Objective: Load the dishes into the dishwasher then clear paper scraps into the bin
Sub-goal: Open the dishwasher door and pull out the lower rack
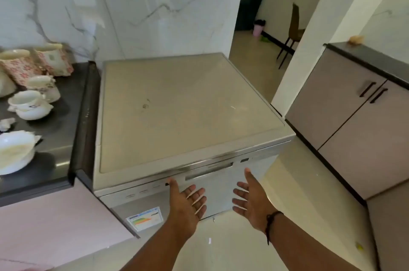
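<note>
Dishes (28, 102) stacked on dark counter (64, 138), far left, well apart from both hands. Paper scrap (6, 123), apparently crumpled, among them. Dishwasher (177, 116) centre, door closed. Left hand (186, 202) palm-up before door, fingers spread, empty. Right hand (250, 200) likewise spread, empty, below door handle (209, 173).

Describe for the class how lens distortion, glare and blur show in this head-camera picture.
Head view: wide-angle bending curves the dishwasher top and cabinet edges; glare streaks the dark counter beside the white bowl; cups at the left edge look soft and smeared; both open hands, left hand and right hand, stay fairly sharp.
</note>
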Motion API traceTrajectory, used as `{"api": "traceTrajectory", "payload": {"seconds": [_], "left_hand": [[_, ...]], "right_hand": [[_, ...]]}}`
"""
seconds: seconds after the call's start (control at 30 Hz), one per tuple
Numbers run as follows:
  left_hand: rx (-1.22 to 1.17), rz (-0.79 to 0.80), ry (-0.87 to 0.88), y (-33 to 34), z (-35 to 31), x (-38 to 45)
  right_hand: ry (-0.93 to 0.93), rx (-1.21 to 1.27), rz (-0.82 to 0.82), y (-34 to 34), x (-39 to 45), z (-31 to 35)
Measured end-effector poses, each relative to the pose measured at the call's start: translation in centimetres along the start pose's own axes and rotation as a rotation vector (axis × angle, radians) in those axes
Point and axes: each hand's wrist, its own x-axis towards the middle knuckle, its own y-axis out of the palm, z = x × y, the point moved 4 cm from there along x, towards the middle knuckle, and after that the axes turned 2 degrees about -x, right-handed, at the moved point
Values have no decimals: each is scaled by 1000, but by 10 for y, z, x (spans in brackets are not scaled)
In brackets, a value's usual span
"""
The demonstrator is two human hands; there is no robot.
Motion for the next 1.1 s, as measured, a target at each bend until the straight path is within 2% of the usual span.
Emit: {"api": "traceTrajectory", "payload": {"seconds": [0.1, 0.33, 0.5, 0.77, 1.0, 1.1], "left_hand": [[-196, 7, -59, 10, 3, 17], [-500, -41, 80, 37, -1, 21], [-539, -60, 148, 48, -6, 25], [-488, -169, 214, 55, -7, 27], [-341, -232, 243, 47, -5, 20], [-284, -335, 287, 45, 16, 19]], "right_hand": [[40, 195, 43, -2, 24, 6], [81, 431, 206, 42, 56, 21], [102, 609, 317, 54, 62, 19], [176, 377, 310, 48, 57, 30], [198, 205, 327, 39, 59, 31], [194, 73, 301, 29, 50, 22]]}}
